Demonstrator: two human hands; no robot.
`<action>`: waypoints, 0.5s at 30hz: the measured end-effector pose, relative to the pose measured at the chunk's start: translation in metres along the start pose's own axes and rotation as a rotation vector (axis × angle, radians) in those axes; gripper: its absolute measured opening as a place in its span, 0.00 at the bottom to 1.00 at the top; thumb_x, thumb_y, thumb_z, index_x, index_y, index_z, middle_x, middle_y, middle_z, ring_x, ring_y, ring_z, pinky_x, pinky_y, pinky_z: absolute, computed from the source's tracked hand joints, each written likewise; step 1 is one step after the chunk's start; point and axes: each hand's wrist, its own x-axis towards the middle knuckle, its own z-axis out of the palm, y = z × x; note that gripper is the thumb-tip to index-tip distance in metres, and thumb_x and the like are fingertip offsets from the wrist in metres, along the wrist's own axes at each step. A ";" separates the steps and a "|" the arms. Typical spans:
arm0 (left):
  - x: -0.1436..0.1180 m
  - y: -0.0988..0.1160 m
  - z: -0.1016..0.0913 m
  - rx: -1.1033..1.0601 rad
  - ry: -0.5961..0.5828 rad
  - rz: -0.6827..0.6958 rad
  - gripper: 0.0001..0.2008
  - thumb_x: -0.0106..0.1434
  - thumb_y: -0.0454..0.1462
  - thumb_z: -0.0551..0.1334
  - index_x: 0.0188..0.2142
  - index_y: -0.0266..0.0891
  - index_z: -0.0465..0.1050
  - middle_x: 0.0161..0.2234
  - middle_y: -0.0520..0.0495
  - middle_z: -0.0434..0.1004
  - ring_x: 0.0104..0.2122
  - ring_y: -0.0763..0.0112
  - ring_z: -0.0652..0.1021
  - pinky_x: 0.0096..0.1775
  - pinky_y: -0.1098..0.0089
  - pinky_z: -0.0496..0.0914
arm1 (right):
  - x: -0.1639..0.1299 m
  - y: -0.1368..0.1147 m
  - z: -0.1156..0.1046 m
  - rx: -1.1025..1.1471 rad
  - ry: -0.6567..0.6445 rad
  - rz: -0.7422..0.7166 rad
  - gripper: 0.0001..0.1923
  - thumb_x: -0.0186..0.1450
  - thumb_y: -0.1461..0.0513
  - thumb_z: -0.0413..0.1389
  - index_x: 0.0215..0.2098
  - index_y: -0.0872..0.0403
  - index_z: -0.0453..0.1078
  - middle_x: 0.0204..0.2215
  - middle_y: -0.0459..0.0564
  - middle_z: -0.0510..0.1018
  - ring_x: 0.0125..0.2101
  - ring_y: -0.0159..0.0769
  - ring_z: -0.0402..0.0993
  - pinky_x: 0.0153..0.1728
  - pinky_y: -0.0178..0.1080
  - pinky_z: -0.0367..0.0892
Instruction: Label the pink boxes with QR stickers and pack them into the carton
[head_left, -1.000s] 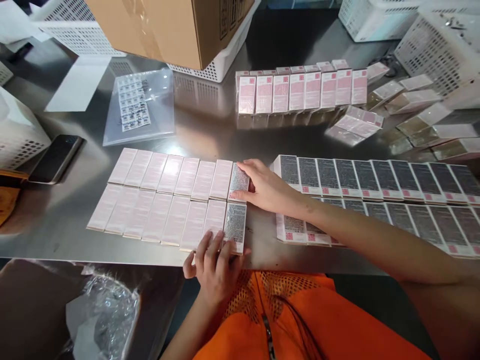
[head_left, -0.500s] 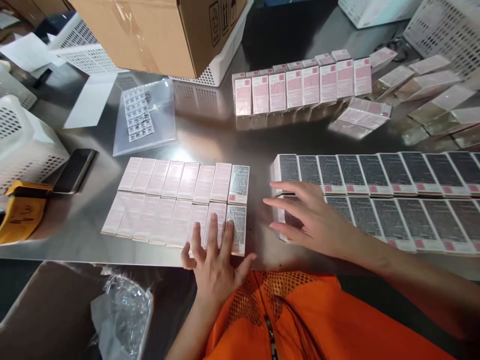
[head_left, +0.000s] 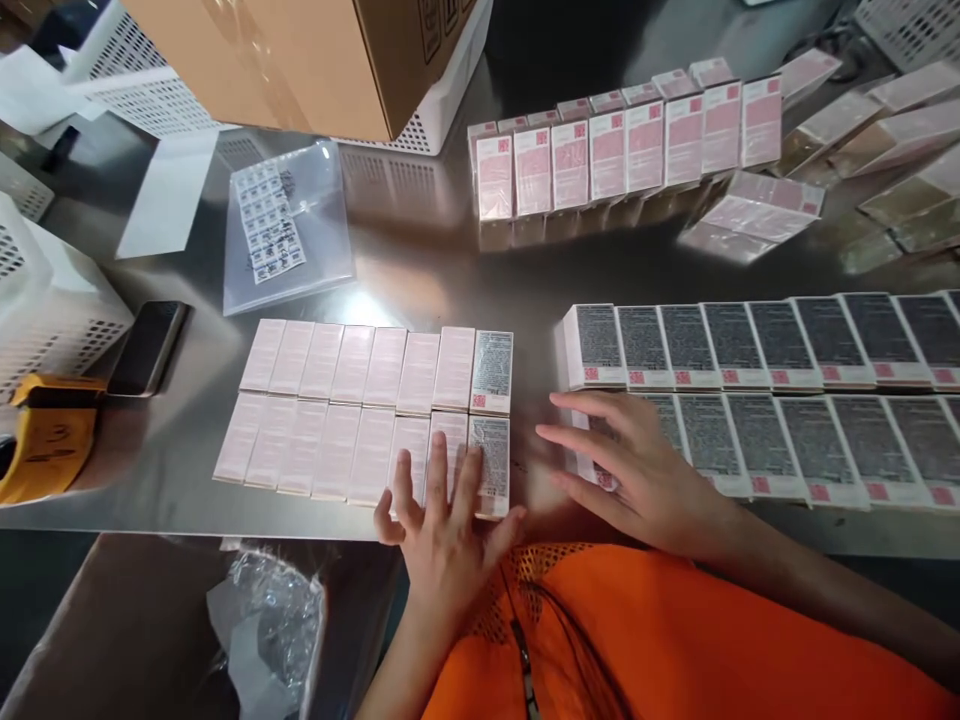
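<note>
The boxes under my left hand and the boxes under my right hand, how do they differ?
The left block of boxes shows mostly plain pale pink faces; the right block of boxes shows dark printed faces with pink strips. The left block is shorter; the right one runs off the picture's edge. The left hand lies flat on the left block's near row; the right hand covers the right block's near-left end. Both blocks lie flat in two rows on the metal table.

a packing workshop: steel table [head_left: 420,275], rows of cartons [head_left: 750,345], baskets [head_left: 45,300]

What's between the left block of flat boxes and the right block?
Head view: bare steel table only; the right hand's fingertips reach into the gap's near end.
</note>
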 end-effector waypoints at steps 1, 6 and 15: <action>0.000 0.000 0.001 -0.008 -0.004 -0.005 0.34 0.60 0.59 0.63 0.59 0.42 0.72 0.63 0.34 0.66 0.66 0.37 0.56 0.55 0.45 0.53 | 0.001 0.000 0.000 0.002 -0.001 0.006 0.18 0.71 0.56 0.55 0.58 0.44 0.67 0.59 0.56 0.69 0.59 0.51 0.65 0.57 0.57 0.66; 0.003 0.004 -0.002 -0.011 0.004 -0.017 0.31 0.62 0.58 0.62 0.57 0.43 0.74 0.62 0.38 0.70 0.64 0.40 0.59 0.56 0.48 0.52 | 0.002 0.002 -0.005 -0.019 0.016 0.026 0.18 0.71 0.56 0.56 0.58 0.43 0.66 0.58 0.56 0.69 0.58 0.51 0.67 0.57 0.57 0.65; 0.001 -0.003 -0.002 -0.004 -0.005 -0.038 0.35 0.65 0.61 0.56 0.61 0.42 0.70 0.68 0.36 0.60 0.65 0.37 0.59 0.56 0.45 0.54 | -0.007 0.016 -0.021 -0.076 0.036 0.008 0.19 0.71 0.53 0.54 0.60 0.40 0.65 0.60 0.53 0.68 0.58 0.53 0.68 0.57 0.59 0.63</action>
